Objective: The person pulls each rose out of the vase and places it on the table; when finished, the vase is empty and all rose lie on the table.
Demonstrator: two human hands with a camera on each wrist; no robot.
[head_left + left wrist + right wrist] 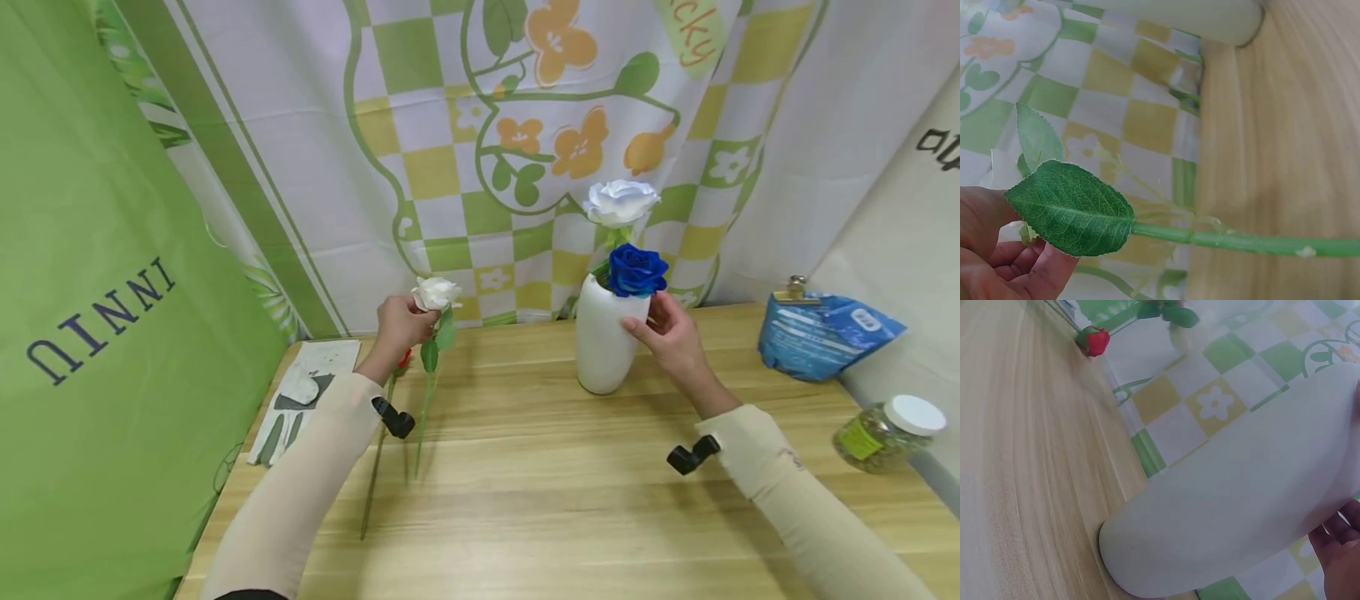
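My left hand pinches a white rose just under its bloom, and the green stem hangs down over the table. In the left wrist view, a toothed green leaf covers part of the fingers. A white vase stands upright further right, with a blue rose and a taller white rose in it. Near the rim, my right hand grips the vase, its thumb on the near side. A red rose lies on the table beyond the left wrist, partly hidden in the head view.
White sheets with dark green pieces lie at the table's left edge. On the right are a blue pouch with a gold clip and a clear jar with a white lid. A patterned curtain hangs behind the wooden table.
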